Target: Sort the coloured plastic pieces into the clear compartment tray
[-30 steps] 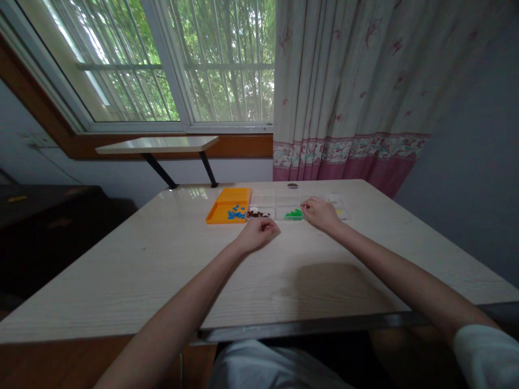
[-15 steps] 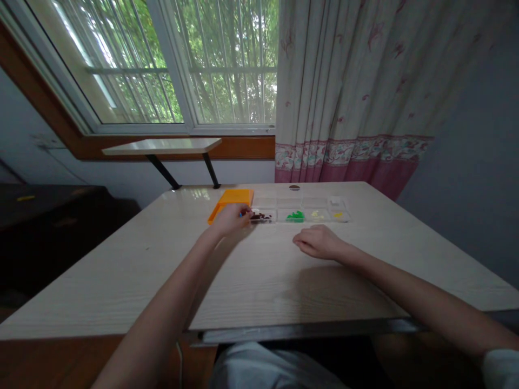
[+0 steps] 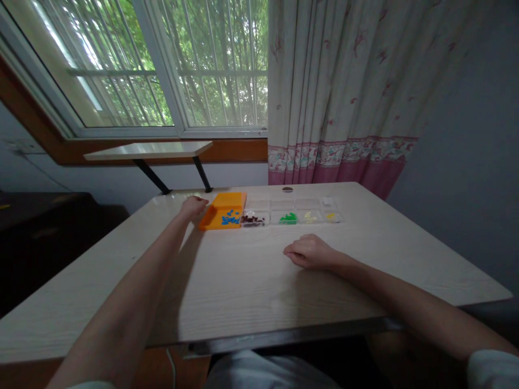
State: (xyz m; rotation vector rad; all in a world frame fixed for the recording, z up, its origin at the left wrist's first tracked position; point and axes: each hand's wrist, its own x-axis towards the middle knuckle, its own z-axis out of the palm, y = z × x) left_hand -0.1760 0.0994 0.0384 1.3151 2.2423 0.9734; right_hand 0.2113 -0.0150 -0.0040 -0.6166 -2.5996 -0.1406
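An orange tray (image 3: 215, 217) lies on the far part of the wooden table (image 3: 251, 270), with several small blue pieces (image 3: 230, 218) in it. My left hand (image 3: 193, 206) reaches to the tray's far left edge with its fingers curled against it. To the tray's right sits a clear compartment box (image 3: 292, 212) holding dark brown pieces (image 3: 252, 220), green pieces (image 3: 288, 218) and yellow pieces (image 3: 331, 216). My right hand (image 3: 308, 252) rests on the table nearer to me, fingers loosely curled, nothing visible in it.
A small dark round thing (image 3: 287, 189) lies beyond the box near the table's far edge. A narrow shelf (image 3: 148, 150) juts out below the window. A patterned curtain (image 3: 344, 86) hangs at the back right. A dark cabinet (image 3: 36, 227) stands to the left.
My left hand went from the table's middle to the brown pieces, then left to the orange tray's edge. My right hand drew back from the clear box toward me.
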